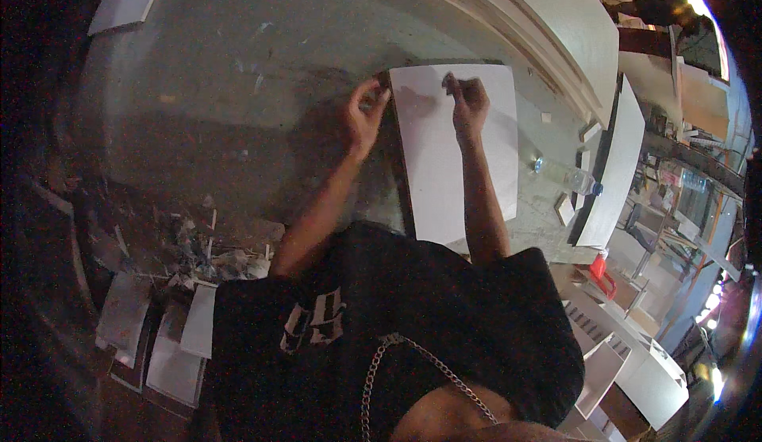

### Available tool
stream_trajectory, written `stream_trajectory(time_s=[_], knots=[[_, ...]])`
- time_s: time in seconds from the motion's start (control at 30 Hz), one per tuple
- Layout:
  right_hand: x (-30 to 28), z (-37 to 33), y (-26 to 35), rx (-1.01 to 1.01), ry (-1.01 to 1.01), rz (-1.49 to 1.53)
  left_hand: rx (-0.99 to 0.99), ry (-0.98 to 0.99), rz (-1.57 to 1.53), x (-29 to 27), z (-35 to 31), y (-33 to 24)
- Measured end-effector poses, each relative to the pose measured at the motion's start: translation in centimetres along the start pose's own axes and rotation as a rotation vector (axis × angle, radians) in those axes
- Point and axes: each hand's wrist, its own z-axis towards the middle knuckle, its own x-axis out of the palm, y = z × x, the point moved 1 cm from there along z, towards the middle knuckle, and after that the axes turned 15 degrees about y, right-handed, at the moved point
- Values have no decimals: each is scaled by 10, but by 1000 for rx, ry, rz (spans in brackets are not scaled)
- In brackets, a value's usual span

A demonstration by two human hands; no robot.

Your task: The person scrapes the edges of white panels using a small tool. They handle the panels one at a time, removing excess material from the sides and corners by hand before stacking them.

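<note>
A white rectangular board [432, 156] lies flat on the grey-green work surface in front of me. My left hand [365, 120] is at the board's far left corner. Its thumb and fingers curl toward each other in a pinch; whatever lies between them is too small to tell. Above the far part of the board is my right hand [471, 108], its fingers closed on a small dark piece [449, 84] whose kind I cannot make out. Shadows of the hands fall across the white face.
Large pale panels [548, 13] are stacked at the far right. A clear plastic bottle [567, 175] lies on its side right of the board, among small white offcuts [564, 208]. Another white panel [615, 172] stands beyond it. Scraps and debris [206, 255] gather at the near left.
</note>
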Motion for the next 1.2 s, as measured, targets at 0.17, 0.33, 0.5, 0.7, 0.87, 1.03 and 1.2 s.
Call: stream_trajectory(time_s=[0.17, 0.33, 0.5, 0.7, 0.87, 1.03, 1.2], knots=[[-1, -63, 2, 96, -82, 206, 44, 201, 153, -19, 56, 12], [-2, -87, -3, 129, -147, 196, 93, 196, 326, -11, 83, 27], [14, -58, 7, 170, -15, -171, 52, 99, 192, -8, 85, 37], [52, 14, -10, -58, 61, -429, 126, -137, -281, -27, 72, 19], [105, 14, -17, -327, 309, -531, -24, -161, -314, -63, 34, 2], [85, 2, 9, -247, 136, -315, -35, -184, -68, -143, -19, 19], [30, 40, -38, -3, 28, -445, 128, 35, 193, -136, -30, -13]])
